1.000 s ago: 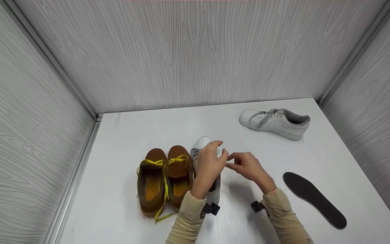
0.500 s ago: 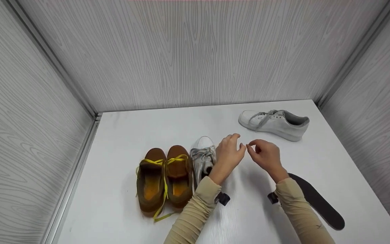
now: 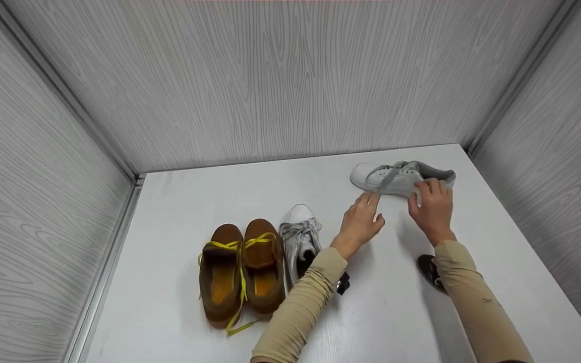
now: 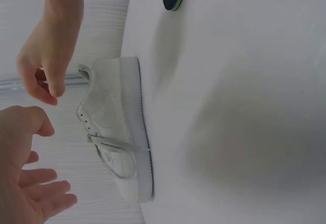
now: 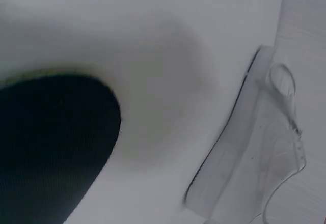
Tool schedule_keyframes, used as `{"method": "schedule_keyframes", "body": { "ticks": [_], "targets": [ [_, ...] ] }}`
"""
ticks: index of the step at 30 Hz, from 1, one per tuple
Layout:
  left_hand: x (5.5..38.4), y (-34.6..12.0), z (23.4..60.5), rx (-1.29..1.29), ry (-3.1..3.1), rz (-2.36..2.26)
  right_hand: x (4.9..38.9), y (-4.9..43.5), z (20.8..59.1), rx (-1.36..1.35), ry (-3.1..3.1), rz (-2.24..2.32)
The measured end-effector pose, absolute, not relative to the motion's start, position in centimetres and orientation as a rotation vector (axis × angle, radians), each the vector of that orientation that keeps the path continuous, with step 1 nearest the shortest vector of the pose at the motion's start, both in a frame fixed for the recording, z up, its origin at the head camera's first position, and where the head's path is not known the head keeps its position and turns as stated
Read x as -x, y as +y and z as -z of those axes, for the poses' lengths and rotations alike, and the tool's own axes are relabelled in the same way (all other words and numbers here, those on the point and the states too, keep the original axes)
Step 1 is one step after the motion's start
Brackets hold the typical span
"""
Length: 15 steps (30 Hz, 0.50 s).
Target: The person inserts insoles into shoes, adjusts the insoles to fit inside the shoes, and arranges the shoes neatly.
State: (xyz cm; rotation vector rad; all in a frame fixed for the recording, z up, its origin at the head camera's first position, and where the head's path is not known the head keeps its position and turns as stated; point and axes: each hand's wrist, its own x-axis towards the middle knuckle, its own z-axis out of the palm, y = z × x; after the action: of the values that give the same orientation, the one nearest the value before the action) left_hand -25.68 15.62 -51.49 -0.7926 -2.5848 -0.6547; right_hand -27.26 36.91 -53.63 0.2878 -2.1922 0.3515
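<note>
A white sneaker with grey laces lies lengthwise at the back right of the table. My right hand reaches over its heel end, fingers loosely bent; in the left wrist view this right hand is apart from the shoe. Left of it, my left hand hovers in front of the toe end with fingers spread, holding nothing. In the left wrist view the left hand shows a gap to the sneaker. A dark insole lies partly hidden under my right forearm.
Another white sneaker stands left of my left forearm, its heel hidden by the sleeve. Beside it are two brown moccasins with yellow laces, one lace end trailing on the white table. Wood-grain panels enclose the back and sides.
Both hands have moved right and away from the body, from the near white sneaker toward the far one. Their pinched fingers have parted. My right forearm now covers most of the insole.
</note>
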Motion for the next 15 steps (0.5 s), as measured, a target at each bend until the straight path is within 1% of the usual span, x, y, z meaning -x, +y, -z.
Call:
{"method": "schedule_keyframes", "body": {
  "ticks": [4, 11, 15],
  "targets": [
    [25.9, 16.1, 52.3, 0.901, -2.629, 0.827, 27.8, 39.1, 54.1, -0.216, -2.301, -0.320],
    [25.8, 16.7, 53.0, 0.981, -2.630, 0.898, 28.0, 41.1, 54.0, -0.210, -2.541, -0.286],
    [25.8, 17.1, 53.4, 0.923, -2.701, 1.241, 27.9, 41.6, 53.6, -0.216, -2.629, -0.254]
  ]
}}
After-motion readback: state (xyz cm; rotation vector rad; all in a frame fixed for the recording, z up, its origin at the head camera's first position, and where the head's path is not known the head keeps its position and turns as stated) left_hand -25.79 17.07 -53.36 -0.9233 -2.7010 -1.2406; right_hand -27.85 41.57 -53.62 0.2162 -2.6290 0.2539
